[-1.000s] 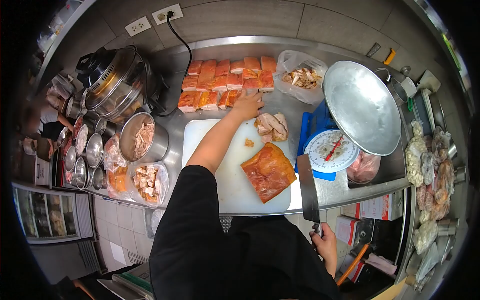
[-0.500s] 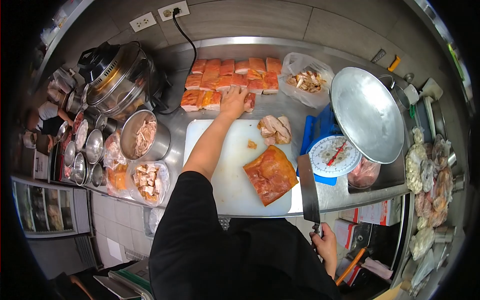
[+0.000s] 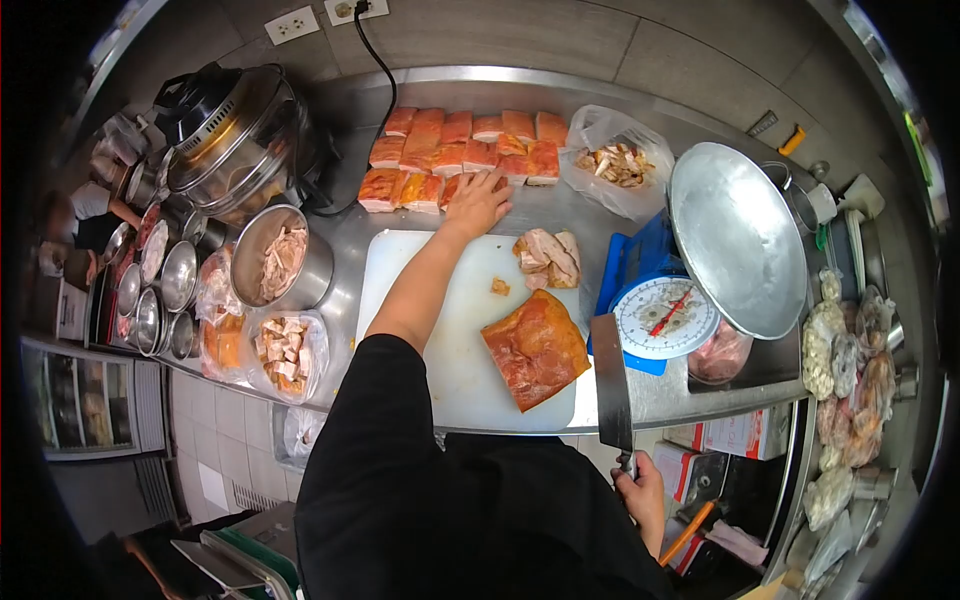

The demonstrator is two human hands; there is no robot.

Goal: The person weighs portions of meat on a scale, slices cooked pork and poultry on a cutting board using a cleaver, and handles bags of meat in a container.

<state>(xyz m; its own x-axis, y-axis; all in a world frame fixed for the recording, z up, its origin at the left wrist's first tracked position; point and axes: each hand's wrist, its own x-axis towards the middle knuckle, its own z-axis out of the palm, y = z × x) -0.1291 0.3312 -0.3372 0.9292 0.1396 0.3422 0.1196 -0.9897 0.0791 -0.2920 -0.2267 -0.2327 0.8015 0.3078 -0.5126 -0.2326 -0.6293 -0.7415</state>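
My left hand [image 3: 478, 205] reaches across the cutting board, fingers spread. Its fingertips touch the front row of cooked, reddish-skinned pork belly blocks [image 3: 420, 192] and partly hide one. Held low at the counter's front edge, my right hand [image 3: 643, 492] is wrapped around the handle of a cleaver [image 3: 612, 385], its blade pointing up and away from me. A large pork belly slab [image 3: 537, 350] lies skin up on the white cutting board [image 3: 400, 290]. Behind it sit cut pale meat pieces [image 3: 548, 258] and a small scrap [image 3: 500, 287].
A blue dial scale [image 3: 665, 317] with a wide metal pan [image 3: 738, 240] stands right of the board. Left are a steel pot of sliced meat [image 3: 283, 262], a bag of diced meat [image 3: 285, 350] and a glass-bowled cooker [image 3: 235, 150]. A plastic bag of scraps [image 3: 615, 165] lies behind.
A block that showed right of my left hand now sits further left, in the front row, partly behind my fingers. The cleaver stays in my right hand. The view has shifted slightly.
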